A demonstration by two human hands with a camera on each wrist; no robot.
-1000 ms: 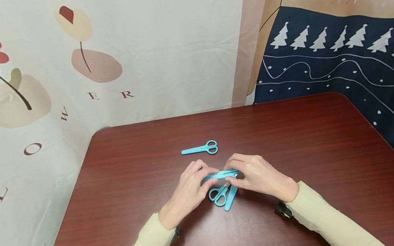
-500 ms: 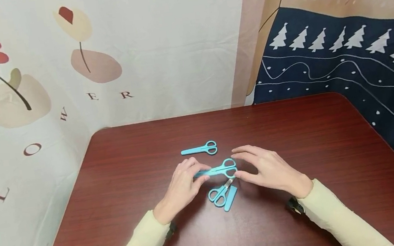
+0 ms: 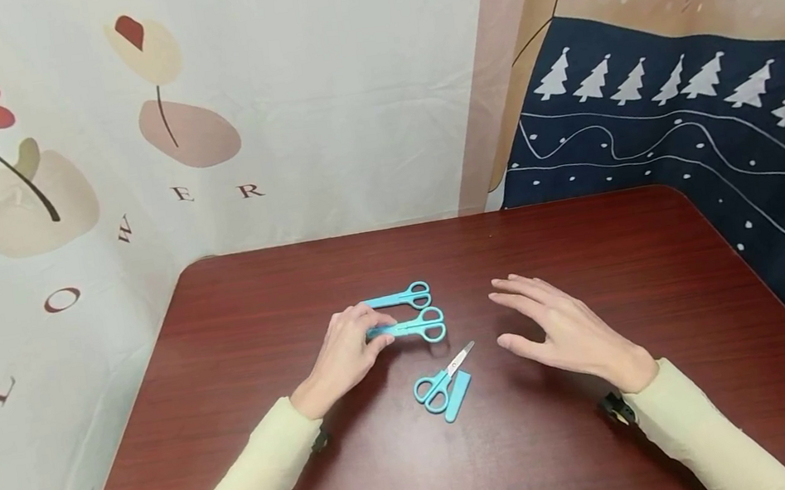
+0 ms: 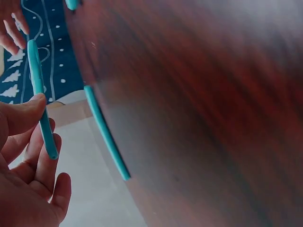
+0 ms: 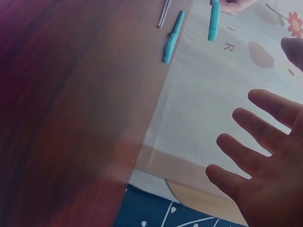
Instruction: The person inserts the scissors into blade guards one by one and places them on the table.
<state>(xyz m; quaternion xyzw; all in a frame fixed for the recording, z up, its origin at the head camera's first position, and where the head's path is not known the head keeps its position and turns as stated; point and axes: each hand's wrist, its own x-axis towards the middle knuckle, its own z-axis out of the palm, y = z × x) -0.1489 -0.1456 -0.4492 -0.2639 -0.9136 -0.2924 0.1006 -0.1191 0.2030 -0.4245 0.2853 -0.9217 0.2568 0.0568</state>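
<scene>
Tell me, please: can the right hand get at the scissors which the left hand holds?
Probably yes: the scissors point their finger loops toward the right hand, no object shows between, and the left hand grips the blade end.

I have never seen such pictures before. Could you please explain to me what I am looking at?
There is no machine here, only a person working barehanded. The wide picture comes from a camera on the head; the two close ones from cameras on the wrists. The left hand holds covered blue scissors above the reddish-brown table; the right hand is empty. On the table lie another covered pair, farther away, and, nearer, scissors with bare metal blades beside a loose blade cover.
</scene>
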